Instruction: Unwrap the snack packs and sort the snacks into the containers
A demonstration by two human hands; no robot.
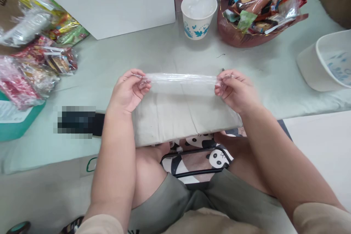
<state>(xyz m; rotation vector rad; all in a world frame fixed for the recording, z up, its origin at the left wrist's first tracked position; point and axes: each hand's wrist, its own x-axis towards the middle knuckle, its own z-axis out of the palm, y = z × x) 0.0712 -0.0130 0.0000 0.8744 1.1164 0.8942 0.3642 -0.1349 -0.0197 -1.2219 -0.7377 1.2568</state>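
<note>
A clear plastic bag or film is stretched sideways between my two hands, above the near part of the table. My left hand pinches its left end between thumb and fingers. At the other end, my right hand grips the film the same way, slightly blurred. Whether the film is a bag or a sheet I cannot tell. Beyond it stands a paper cup with blue leaf prints, stuffed with crumpled clear plastic.
Several wrapped snacks lie at the left by a green container. A dark, partly blurred-out object rests beside my left forearm. Behind are a white box and a red snack bowl; a white bin stands right.
</note>
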